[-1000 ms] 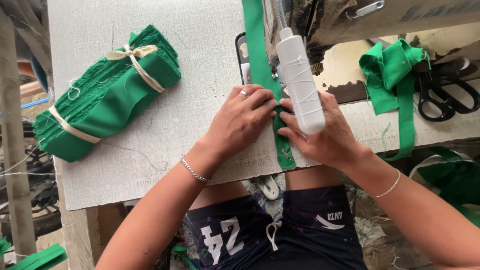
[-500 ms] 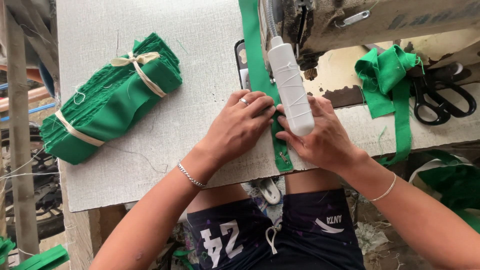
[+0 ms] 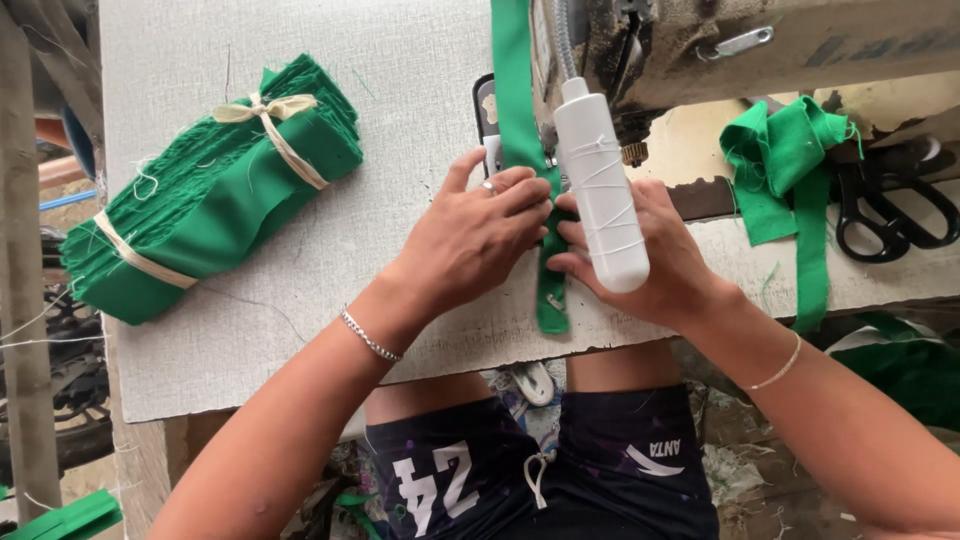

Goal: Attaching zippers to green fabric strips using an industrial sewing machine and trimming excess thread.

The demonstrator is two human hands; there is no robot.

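Left hand: the left hand lies flat on the long green cloth strip, fingers spread and pressing down, likely so the strip stays straight. Its grip is not closed around anything; it only pushes the cloth onto the worktop.

Right hand: the right hand sits on the other side of the strip, fingertips touching it. I cannot tell its grip fully, because a white plastic bottle wrapped in thread hangs in front of it.

Green strip: it runs from under the old grey sewing machine, between both hands, and hangs over the near edge of the pale grey worktop.

Bundle: a fat bundle of folded green cloth tied with cream ties lies well apart on the left, out of the way but within reach.

Scraps: loose folded green cloth pieces rest on the right, just beside the black scissors, likely kept handy for cutting.
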